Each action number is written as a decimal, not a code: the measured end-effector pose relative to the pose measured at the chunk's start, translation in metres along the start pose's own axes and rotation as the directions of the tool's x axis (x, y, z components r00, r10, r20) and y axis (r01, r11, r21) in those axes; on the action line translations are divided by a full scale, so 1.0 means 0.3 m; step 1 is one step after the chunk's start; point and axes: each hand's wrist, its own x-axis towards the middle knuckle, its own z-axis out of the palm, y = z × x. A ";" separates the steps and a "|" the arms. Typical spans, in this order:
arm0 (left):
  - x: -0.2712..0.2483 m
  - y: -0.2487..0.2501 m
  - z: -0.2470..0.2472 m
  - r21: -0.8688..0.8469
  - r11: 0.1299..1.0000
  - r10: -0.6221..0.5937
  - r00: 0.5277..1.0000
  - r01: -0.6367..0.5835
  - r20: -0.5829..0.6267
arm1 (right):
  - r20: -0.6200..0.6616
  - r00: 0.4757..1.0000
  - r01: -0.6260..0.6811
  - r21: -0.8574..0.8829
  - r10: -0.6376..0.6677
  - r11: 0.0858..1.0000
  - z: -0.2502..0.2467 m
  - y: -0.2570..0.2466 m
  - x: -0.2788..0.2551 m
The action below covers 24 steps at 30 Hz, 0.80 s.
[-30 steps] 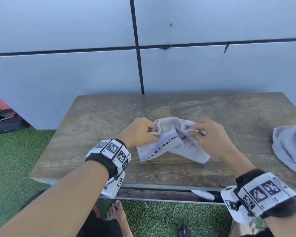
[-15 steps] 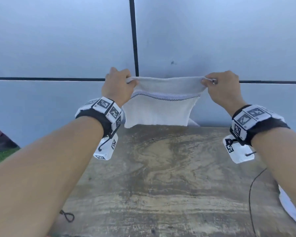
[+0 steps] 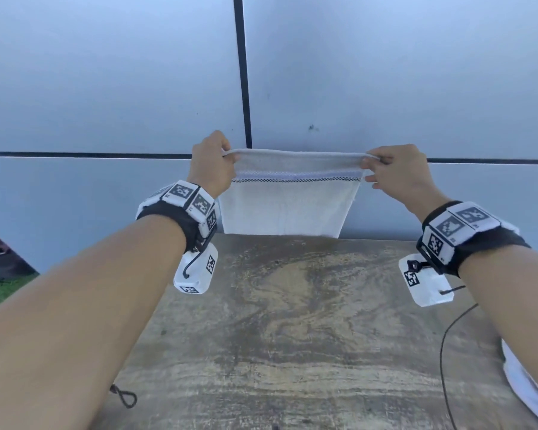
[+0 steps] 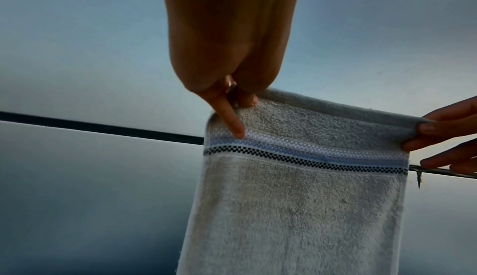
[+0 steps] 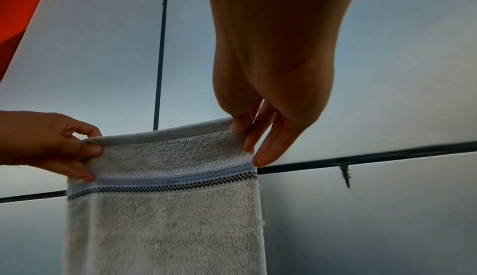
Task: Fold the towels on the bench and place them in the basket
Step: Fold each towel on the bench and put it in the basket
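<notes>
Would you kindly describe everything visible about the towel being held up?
The towel is pale terry cloth with a woven band of white, blue and black checks near its top hem. It hangs spread flat, unfolded, above the bench's far edge. The left hand and right hand each pinch a top corner.

A pale towel [image 3: 288,206] with a blue and black-checked stripe hangs flat above the far edge of the worn wooden bench [image 3: 292,336]. Another towel [image 3: 528,395] lies at the bench's right edge.
</notes>
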 end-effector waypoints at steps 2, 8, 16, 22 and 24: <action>-0.015 -0.004 -0.011 0.062 0.997 0.036 0.999 -0.036 -0.001 | 0.001 1.000 -0.009 0.009 0.009 1.000 -0.020 0.014 -0.028; -0.151 -0.022 -0.065 0.199 0.977 0.047 0.992 -0.071 0.120 | 0.081 0.997 -0.005 -0.131 0.016 0.991 -0.059 0.062 -0.175; -0.423 -0.060 -0.165 0.259 0.965 -0.031 0.959 -0.044 0.281 | 0.146 0.989 0.019 -0.211 0.012 0.977 -0.097 0.079 -0.449; -0.606 -0.044 -0.247 0.210 0.978 -0.075 0.947 0.008 0.312 | 0.174 0.985 0.030 -0.196 0.004 0.980 -0.147 0.086 -0.629; -0.657 -0.031 -0.272 0.231 0.973 -0.084 0.945 0.010 0.316 | 0.178 0.984 0.029 -0.173 0.003 0.985 -0.167 0.072 -0.687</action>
